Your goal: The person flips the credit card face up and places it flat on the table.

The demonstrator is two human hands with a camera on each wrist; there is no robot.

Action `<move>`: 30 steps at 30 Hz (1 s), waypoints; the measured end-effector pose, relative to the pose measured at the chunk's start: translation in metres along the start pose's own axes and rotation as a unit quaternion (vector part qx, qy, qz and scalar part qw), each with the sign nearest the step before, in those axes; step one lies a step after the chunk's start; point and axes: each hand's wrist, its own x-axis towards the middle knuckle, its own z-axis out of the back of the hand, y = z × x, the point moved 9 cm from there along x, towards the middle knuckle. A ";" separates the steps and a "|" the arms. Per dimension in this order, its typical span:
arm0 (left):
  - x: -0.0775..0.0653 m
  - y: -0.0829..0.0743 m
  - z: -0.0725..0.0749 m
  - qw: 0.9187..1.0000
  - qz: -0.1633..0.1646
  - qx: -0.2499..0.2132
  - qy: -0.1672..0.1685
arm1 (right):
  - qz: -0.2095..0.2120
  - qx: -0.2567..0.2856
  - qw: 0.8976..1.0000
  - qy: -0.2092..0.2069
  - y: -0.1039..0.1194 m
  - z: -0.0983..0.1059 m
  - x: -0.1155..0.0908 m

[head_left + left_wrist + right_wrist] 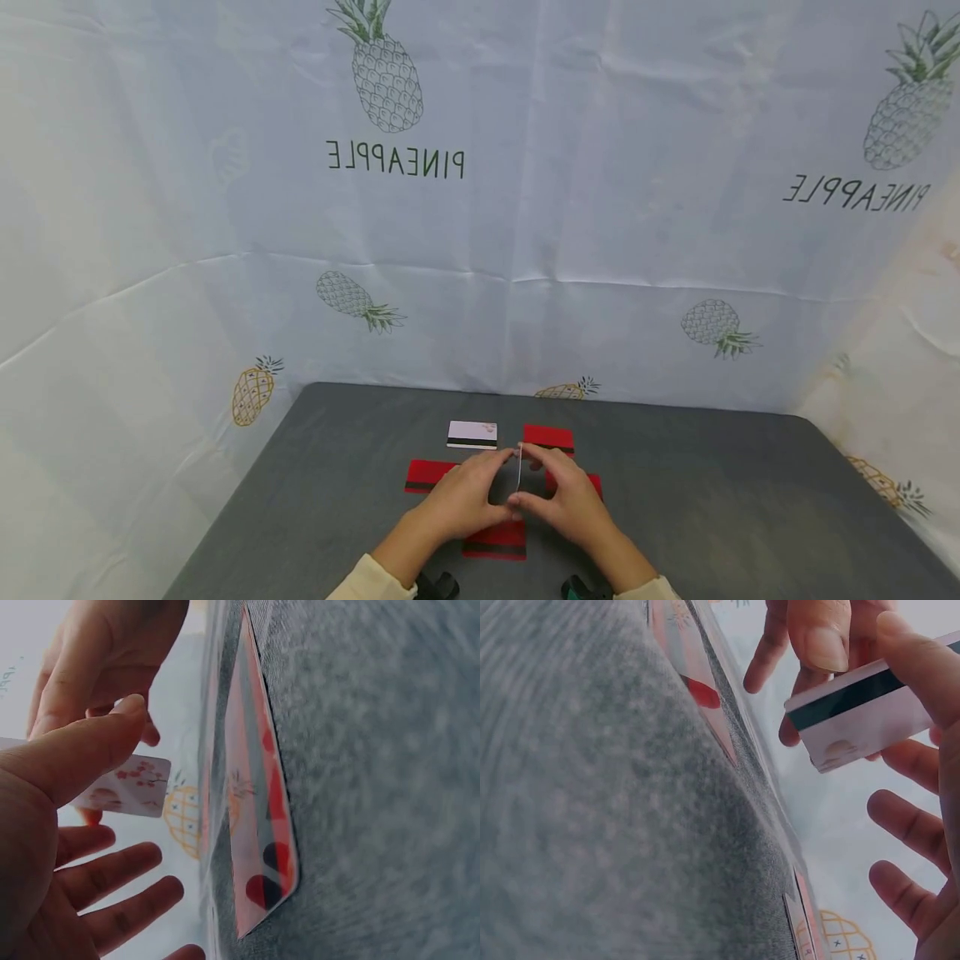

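Note:
A white magnetic stripe card (519, 471) stands edge-on above the table between both hands. Blossom print shows on the face seen in the left wrist view (142, 784); the right wrist view catches its dark stripe (855, 697). My right hand (567, 500) pinches it between thumb and index finger. At its other side, my left hand (465, 497) holds it with thumb and index fingertips, the remaining fingers spread. Beneath the hands lie a red striped card (495, 542) at the near side, another at the left (427, 473), and one partly hidden at the right (595, 482).
A white striped card (472, 433) and a further red card (549, 435) lie farther back on the dark grey table (697, 500). Pineapple-print cloth (562, 208) hangs behind and along both sides. Dark devices (438, 586) sit at the wrists.

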 end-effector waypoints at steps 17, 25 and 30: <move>0.001 0.002 0.003 0.999 0.006 0.026 -0.021 | 0.022 0.047 0.999 0.005 0.003 -0.002 -0.003; 0.000 0.014 0.013 0.997 0.046 0.020 -0.051 | 0.005 0.036 0.999 -0.007 -0.001 -0.002 -0.002; 0.000 0.021 0.016 0.996 0.054 0.014 -0.064 | -0.025 0.029 0.999 -0.009 -0.010 -0.003 -0.001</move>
